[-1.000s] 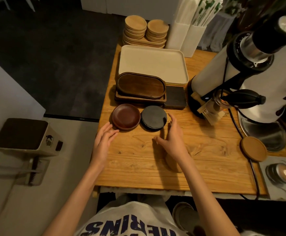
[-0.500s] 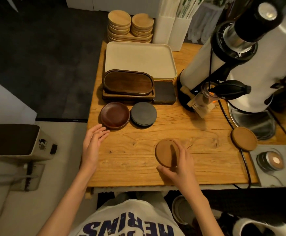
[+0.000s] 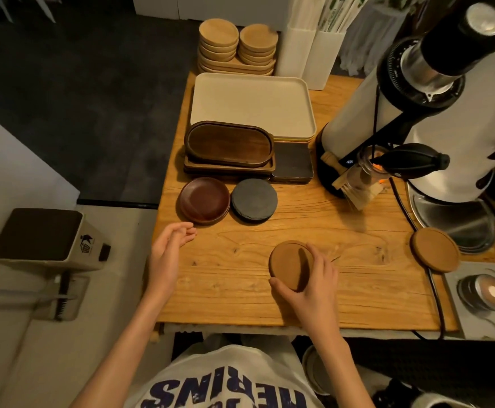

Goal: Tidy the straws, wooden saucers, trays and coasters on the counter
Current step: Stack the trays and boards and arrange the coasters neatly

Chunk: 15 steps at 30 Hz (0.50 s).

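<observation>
My right hand grips a round cork coaster at its near and right edges, in the middle of the wooden counter. My left hand hovers over the counter's left edge, fingers loosely curled, holding nothing. A dark red wooden saucer and a black round coaster lie side by side beyond my hands. Behind them are stacked dark wooden trays, a dark square coaster stack and a cream tray. Light wooden saucers are stacked at the back. Straws stand in white holders.
A second cork coaster lies at the right by a black cable. A large white coffee grinder fills the right side, with a glass jar at its base. A white bin stands on the floor to the left.
My right hand pulled back from the black coaster and took hold of a cork coaster nearer to me. My left hand's fingers have curled a little.
</observation>
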Motion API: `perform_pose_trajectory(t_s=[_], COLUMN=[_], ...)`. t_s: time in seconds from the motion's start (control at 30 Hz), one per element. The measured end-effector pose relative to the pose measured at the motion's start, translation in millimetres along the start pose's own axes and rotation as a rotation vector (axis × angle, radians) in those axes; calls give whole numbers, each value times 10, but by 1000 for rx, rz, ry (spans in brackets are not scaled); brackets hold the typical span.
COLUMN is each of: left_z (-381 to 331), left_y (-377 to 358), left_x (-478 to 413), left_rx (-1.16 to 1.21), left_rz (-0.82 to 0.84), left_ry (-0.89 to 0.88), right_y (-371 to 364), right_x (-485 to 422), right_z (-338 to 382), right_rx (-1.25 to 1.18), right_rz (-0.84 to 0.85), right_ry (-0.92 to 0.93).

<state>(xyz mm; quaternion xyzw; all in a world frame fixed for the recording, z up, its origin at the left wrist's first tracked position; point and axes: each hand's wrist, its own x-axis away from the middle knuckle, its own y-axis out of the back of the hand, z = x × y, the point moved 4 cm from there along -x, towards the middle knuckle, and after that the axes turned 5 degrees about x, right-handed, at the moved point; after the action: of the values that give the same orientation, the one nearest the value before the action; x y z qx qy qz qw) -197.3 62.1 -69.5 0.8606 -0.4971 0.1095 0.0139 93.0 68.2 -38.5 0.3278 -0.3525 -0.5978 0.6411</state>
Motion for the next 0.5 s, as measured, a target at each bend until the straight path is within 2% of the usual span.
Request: perform_pose_trajectory(t_s=[0.17, 0.27, 0.4, 0.5], left_z=[-125, -189, -197, -213], left_y=[-200, -493, -1006, -1318], left_x=[237, 500, 814, 958], left_rx=[-65, -39, 291, 531], left_rz=[13, 108, 329, 376], left_ry=[4, 95, 407, 616], right_y=[115, 217, 321, 342], right_x=[-27, -84, -114, -100], right_z=[24, 69, 158, 197], right_rx=[-127, -196, -257, -256], right_rz=[3, 39, 75, 178], right_ry=[-10, -10, 53, 104])
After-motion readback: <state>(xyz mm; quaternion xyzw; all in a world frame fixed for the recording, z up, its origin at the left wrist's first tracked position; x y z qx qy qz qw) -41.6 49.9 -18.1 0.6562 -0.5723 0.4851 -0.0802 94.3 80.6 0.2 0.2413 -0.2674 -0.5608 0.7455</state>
